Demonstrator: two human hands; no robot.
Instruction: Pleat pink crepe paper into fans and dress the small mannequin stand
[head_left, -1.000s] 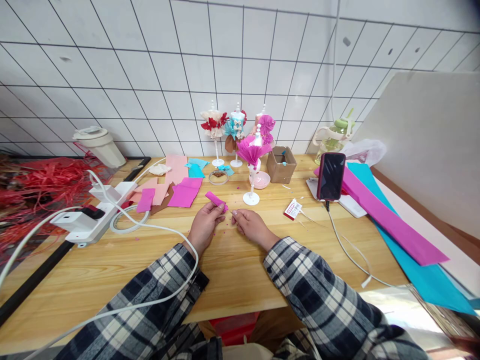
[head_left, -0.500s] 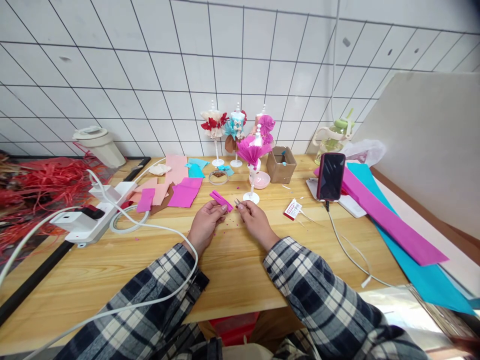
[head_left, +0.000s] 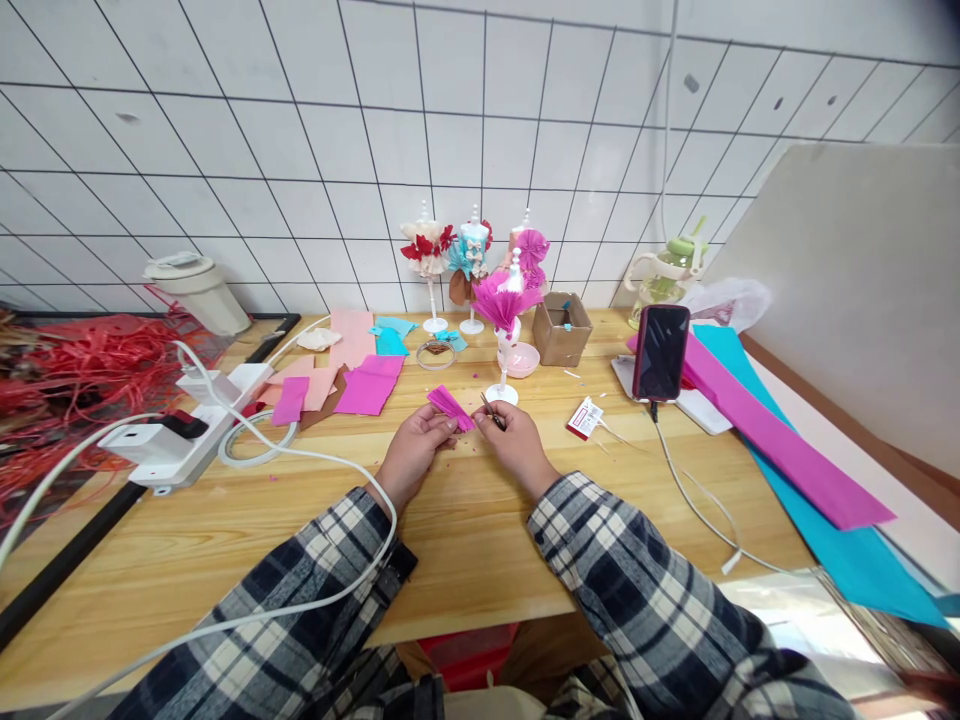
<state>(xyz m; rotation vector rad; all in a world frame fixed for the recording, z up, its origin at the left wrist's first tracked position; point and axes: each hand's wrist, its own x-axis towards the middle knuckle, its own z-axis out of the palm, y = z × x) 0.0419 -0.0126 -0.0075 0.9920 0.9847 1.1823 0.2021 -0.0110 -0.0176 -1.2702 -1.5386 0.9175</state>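
My left hand [head_left: 417, 445] pinches a narrow pleated piece of magenta crepe paper [head_left: 448, 404], its folds fanned slightly. Across from it, my right hand [head_left: 517, 445] is closed round a small pair of dark-tipped scissors [head_left: 492, 411], mostly hidden in the fingers. The right fingertips meet the paper's right end; whether they grip it I cannot tell. Tiny magenta scraps lie on the wood below. Just beyond stands a white mini dress form [head_left: 505, 370] with a magenta pleated paper skirt.
Three more decorated dress forms [head_left: 474, 262] stand by the tiled wall, near a small cardboard box [head_left: 562, 330]. Coloured paper pieces [head_left: 371, 384] lie left. Right are a phone [head_left: 661, 352] and long paper strips [head_left: 787, 435]. A white cable [head_left: 337, 460] crosses my left sleeve.
The magenta paper has gone from two separated folded strips to a wider pleated fan. My right hand has come closer to it, and the scissors have turned upward in the fingers.
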